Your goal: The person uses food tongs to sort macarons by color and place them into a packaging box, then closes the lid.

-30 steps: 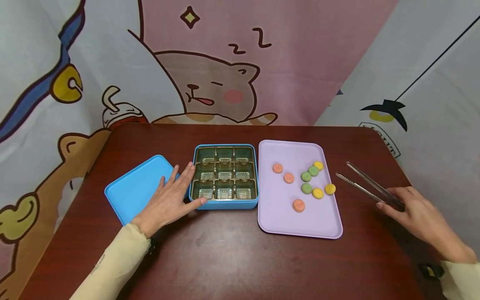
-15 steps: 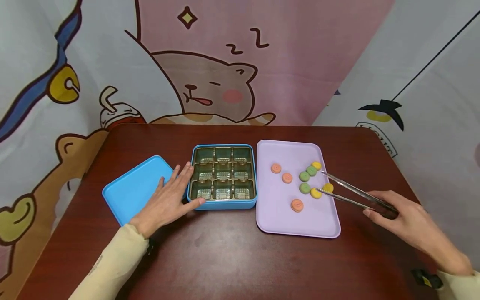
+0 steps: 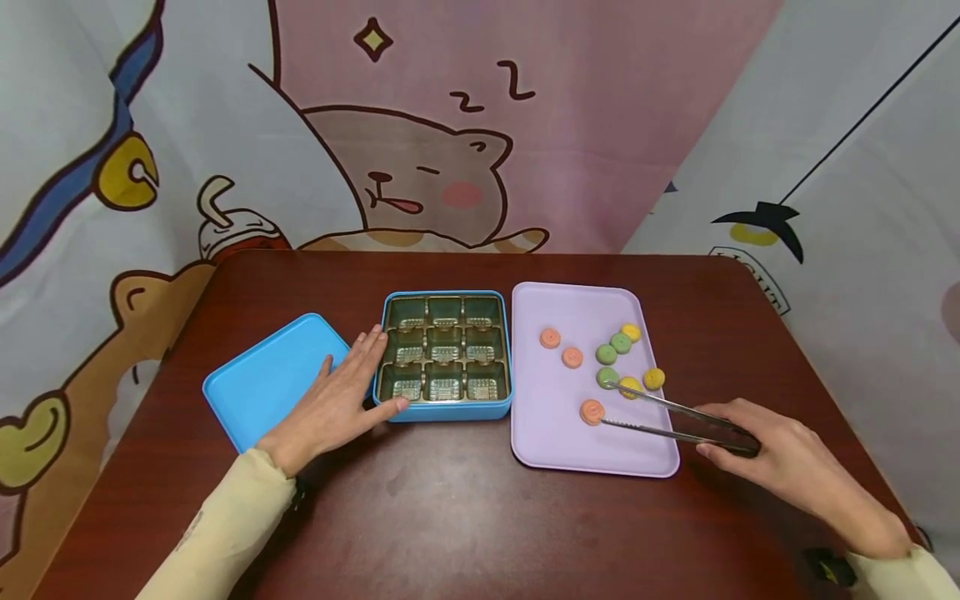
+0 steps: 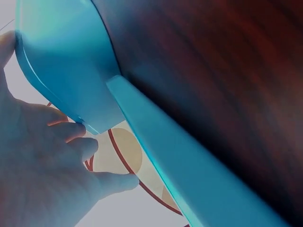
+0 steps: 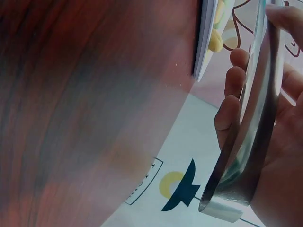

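My right hand [image 3: 783, 467] grips metal tongs [image 3: 686, 436] over the right side of the lilac tray [image 3: 558, 446]. The tongs' arms stand apart. One tip is by a green macaron [image 3: 607, 377] and a yellow macaron [image 3: 629, 388]; the other is at the right edge of an orange macaron [image 3: 592, 412]. The right wrist view shows the tongs' bent end [image 5: 222, 208] beside my palm. With its fingers extended, my left hand [image 3: 333, 408] rests against the left side of a blue box [image 3: 450, 412]. Inside the box is a gold divided insert [image 3: 447, 361], its compartments bare.
A blue lid [image 3: 273, 379] lies to the left of the box, partly under my left hand and forearm. More orange, green and yellow macarons are scattered on the tray. Everything stands on a dark wooden table [image 3: 450, 500], with a cartoon-printed cloth [image 3: 600, 125] behind it.
My right hand has carried the tongs leftward, from the table beside the tray to over the macarons, ending at the orange one in front. My left hand keeps its place on the box.
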Demonstrator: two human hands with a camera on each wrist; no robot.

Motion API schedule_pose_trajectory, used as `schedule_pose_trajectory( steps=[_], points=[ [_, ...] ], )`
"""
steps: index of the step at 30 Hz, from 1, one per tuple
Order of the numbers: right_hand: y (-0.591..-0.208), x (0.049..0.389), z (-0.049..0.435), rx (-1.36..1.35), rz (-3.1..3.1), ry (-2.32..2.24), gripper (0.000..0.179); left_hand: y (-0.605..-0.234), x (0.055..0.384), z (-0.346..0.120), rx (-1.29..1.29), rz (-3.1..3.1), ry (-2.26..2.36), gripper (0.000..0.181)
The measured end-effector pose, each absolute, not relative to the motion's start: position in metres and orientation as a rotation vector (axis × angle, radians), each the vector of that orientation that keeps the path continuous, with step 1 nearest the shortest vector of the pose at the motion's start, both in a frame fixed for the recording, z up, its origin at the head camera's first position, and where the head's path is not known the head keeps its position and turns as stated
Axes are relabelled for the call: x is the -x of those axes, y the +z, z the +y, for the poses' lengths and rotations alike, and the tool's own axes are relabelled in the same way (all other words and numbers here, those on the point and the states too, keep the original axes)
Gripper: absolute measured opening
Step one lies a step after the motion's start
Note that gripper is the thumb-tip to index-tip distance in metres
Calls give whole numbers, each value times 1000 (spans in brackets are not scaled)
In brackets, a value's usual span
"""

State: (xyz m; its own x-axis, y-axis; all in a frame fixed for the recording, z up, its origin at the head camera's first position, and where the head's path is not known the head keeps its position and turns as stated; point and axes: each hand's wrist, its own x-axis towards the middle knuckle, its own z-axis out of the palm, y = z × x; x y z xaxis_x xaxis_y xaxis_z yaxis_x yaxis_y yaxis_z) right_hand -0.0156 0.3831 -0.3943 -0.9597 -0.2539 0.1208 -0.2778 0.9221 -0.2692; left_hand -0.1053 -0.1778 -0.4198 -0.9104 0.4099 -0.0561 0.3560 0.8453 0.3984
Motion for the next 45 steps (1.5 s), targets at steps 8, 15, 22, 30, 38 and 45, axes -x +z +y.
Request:
schedule_pose_trajectory(
  steps=[8, 15, 22, 30, 38, 45],
  points=[
    [-397, 18, 373, -385, -3120, 379, 48, -420, 108, -177, -565, 2895, 607, 105],
    [-397, 21, 367, -417, -3134, 251, 51, -422, 109, -178, -575, 2904, 583, 105],
    [-396, 22, 367, -453, -3144, 222, 49, -421, 109, -177, -587, 2885, 591, 103],
    [-397, 23, 366, -446, -3173, 209, 48, -421, 109, -178, -581, 2875, 598, 103],
    [-396, 23, 367, -483, -3142, 206, 43, -421, 109, -178, -587, 2869, 602, 104],
    [-393, 22, 368, -479, -3115, 229, 43, -420, 109, -178, -581, 2854, 609, 104]
  ],
)
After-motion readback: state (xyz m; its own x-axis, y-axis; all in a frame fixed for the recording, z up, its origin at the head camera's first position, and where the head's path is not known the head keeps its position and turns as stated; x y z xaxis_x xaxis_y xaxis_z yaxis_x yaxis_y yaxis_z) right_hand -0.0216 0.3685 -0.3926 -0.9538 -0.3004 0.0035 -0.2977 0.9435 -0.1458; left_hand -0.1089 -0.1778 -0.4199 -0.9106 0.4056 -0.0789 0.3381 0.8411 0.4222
